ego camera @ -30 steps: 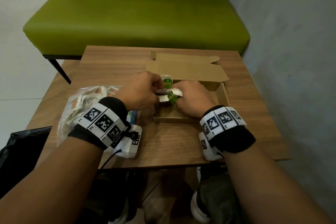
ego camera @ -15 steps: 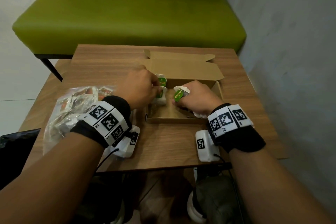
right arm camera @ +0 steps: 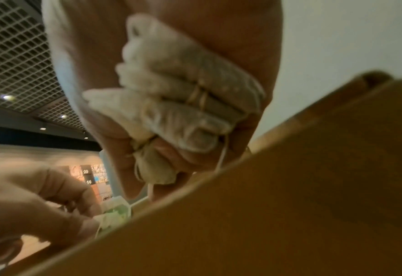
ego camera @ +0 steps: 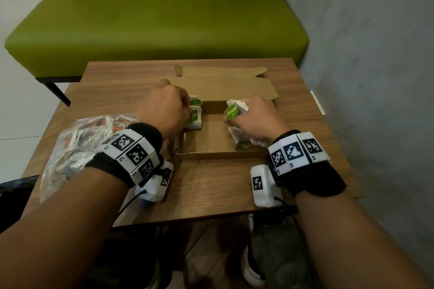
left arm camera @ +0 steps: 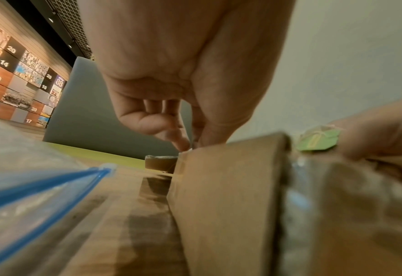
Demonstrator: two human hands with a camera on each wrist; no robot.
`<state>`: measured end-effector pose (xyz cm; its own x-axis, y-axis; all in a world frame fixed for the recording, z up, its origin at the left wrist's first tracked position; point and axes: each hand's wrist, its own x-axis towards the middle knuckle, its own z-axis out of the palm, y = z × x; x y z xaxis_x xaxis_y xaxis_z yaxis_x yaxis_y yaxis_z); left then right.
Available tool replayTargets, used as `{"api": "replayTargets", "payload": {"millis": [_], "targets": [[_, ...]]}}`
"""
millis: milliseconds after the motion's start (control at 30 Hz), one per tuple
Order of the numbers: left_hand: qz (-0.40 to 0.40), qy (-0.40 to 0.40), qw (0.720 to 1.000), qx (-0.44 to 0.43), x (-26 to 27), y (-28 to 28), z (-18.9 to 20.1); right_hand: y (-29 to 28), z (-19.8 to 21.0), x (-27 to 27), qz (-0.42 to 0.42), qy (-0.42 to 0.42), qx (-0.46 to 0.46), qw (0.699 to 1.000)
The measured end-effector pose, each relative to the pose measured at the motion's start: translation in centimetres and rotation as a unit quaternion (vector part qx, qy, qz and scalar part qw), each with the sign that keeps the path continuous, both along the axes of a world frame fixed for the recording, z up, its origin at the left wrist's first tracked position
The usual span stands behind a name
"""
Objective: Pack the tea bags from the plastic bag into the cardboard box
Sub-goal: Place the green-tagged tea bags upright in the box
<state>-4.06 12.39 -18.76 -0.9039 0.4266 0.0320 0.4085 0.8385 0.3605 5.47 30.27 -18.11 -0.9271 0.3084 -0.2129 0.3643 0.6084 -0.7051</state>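
Note:
An open flat cardboard box lies mid-table with its lid folded back. My left hand is at the box's left inner corner, fingers curled, pinching white tea bags with green tags. My right hand hovers over the box's right side, gripping a bundle of several tea bags; one green tag sticks out past its fingers. The clear plastic bag with more tea bags lies left of the box, under my left forearm.
The small wooden table stands before a green bench; a grey wall runs along the right. The bag's blue zip strip is close to the left wrist camera. My legs and shoes show below the table's front edge.
My hands have drawn apart: the left went to the box's left corner with some tea bags, the right to the right side with the rest of the bundle.

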Motion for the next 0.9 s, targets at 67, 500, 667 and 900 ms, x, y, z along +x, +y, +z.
{"api": "replayTargets", "payload": {"millis": [67, 500, 667, 900], "targets": [[0.005, 0.0, 1.0, -0.01, 0.3, 0.1, 0.3, 0.6, 0.1, 0.2, -0.037, 0.03, -0.033, 0.998], [-0.175, -0.01, 0.974, -0.14, 5.0, 6.8, 2.3, 3.8, 0.2, 1.5, -0.193, 0.106, -0.172, 0.96], [-0.165, -0.068, 0.962, -0.206, 4.4, 8.7, 0.5, 4.5, 0.0, 2.2, -0.202, 0.104, -0.193, 0.955], [-0.135, -0.164, 0.968, -0.138, 3.7, 9.9, 0.1, 5.7, -0.7, 3.3, -0.211, 0.085, -0.183, 0.956]]}}
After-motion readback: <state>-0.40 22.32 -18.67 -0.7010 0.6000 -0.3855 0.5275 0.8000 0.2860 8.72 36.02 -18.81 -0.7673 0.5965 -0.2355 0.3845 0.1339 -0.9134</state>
